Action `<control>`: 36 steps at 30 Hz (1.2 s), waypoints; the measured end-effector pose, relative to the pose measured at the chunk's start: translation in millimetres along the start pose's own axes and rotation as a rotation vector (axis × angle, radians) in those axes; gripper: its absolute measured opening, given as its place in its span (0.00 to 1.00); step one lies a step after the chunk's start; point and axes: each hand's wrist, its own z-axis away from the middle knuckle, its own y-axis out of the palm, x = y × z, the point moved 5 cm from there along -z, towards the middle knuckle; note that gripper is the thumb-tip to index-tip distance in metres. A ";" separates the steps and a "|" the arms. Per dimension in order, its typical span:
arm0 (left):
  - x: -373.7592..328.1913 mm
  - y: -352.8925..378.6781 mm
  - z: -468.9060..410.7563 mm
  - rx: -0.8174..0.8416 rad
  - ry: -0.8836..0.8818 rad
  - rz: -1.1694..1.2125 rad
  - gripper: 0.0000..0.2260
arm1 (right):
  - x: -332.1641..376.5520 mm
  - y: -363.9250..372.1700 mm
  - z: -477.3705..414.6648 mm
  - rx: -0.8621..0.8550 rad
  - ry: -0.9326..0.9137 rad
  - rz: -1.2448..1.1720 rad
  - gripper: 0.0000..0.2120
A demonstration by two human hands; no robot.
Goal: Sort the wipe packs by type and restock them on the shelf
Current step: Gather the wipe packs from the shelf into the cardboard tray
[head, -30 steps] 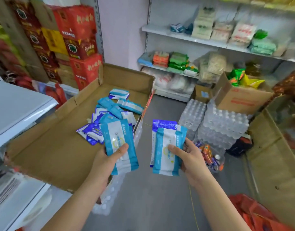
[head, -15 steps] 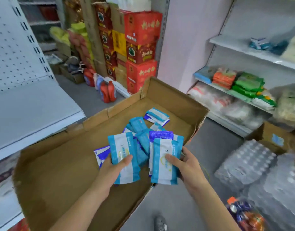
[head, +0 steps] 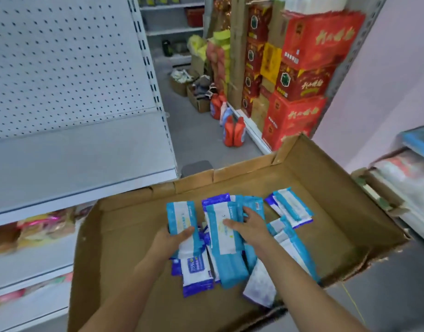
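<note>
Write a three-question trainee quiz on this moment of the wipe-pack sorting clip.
1. True or false: the left hand grips a light-blue-and-white plastic wipe pack.
2. The loose packs lie in: A the brown cardboard box; B the white metal shelf; C the grey floor.
3. Which hand holds a second light-blue pack in front of a dark-blue-topped pack?
Key: 1 true; 2 A; 3 the right hand.

Mixed heap: light-blue wipe packs (head: 291, 208), dark-blue wipe packs (head: 197, 271), lying flat in cardboard box (head: 124, 236); seemingly unsorted.
</note>
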 end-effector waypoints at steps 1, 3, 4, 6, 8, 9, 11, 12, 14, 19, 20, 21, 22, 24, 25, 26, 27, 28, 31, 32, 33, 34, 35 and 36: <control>-0.5 0.1 -7.5 0.001 0.008 -0.021 0.13 | 0.4 4.2 -8.3 0.000 0.006 0.010 0.14; -5.0 -1.2 -18.8 0.004 0.043 -0.064 0.15 | 1.9 12.7 -24.0 0.024 0.016 0.011 0.17; -4.9 -3.0 -24.5 0.011 0.056 -0.074 0.17 | 4.3 16.3 -29.9 0.040 0.018 0.028 0.19; -2.6 -11.7 -30.7 -0.001 0.064 -0.080 0.23 | 9.9 22.1 -40.3 0.067 -0.013 0.121 0.26; 7.0 -27.4 -38.1 -0.067 0.103 -0.124 0.26 | 12.6 19.8 -47.5 0.037 -0.059 0.217 0.37; 7.4 -34.1 -35.4 -0.108 0.127 -0.149 0.25 | 12.7 16.0 -49.5 0.009 -0.073 0.232 0.39; -2.2 -43.0 -15.7 -0.189 0.168 -0.142 0.22 | 18.7 9.0 -44.9 -0.019 -0.110 0.224 0.38; -9.7 -44.8 -0.6 -0.213 0.180 -0.104 0.21 | 23.7 7.7 -38.7 -0.013 -0.129 0.206 0.35; -15.1 -48.1 20.1 -0.239 0.199 -0.077 0.27 | 32.5 8.3 -26.0 0.026 -0.176 0.166 0.31; -17.6 -62.0 79.6 -0.318 0.322 -0.043 0.28 | 54.2 35.9 14.8 0.251 -0.296 0.111 0.28; -17.0 -65.4 92.6 -0.333 0.340 -0.035 0.28 | 59.0 47.5 25.5 0.324 -0.307 0.085 0.28; -16.1 -69.6 103.9 -0.352 0.366 -0.027 0.27 | 63.0 59.7 36.0 0.380 -0.311 0.057 0.28; -15.1 -74.8 115.9 -0.373 0.377 -0.017 0.27 | 66.9 72.1 46.9 0.428 -0.317 0.035 0.28; -11.0 -88.2 136.4 -0.427 0.379 -0.002 0.27 | 71.2 98.4 68.4 0.526 -0.334 0.003 0.28; -7.6 -96.4 145.7 -0.447 0.382 0.007 0.26 | 71.3 111.5 78.3 0.570 -0.340 -0.005 0.28; -4.9 -105.6 155.7 -0.464 0.390 0.019 0.26 | 71.1 125.1 87.7 0.609 -0.343 -0.003 0.28; -1.0 -115.4 165.1 -0.477 0.406 0.033 0.26 | 70.8 139.1 97.3 0.645 -0.347 0.002 0.28; 3.1 -126.6 174.8 -0.496 0.411 0.030 0.25 | 70.2 153.0 106.6 0.674 -0.353 0.012 0.28; 20.8 -169.4 199.0 -0.575 0.409 0.059 0.24 | 66.7 197.9 129.4 0.727 -0.368 0.030 0.28; 28.5 -185.5 204.9 -0.596 0.412 0.072 0.24 | 65.7 214.4 135.7 0.743 -0.371 0.037 0.28; 35.3 -200.4 209.3 -0.609 0.419 0.083 0.23 | 64.8 231.2 141.6 0.763 -0.373 0.050 0.28; 43.3 -216.4 213.1 -0.624 0.413 0.091 0.23 | 63.3 249.3 147.7 0.786 -0.371 0.070 0.28; 53.3 -233.4 216.3 -0.636 0.405 0.104 0.24 | 61.0 268.9 154.2 0.807 -0.364 0.086 0.28; 63.1 -252.0 219.7 -0.650 0.395 0.120 0.25 | 58.7 290.1 160.5 0.822 -0.356 0.096 0.28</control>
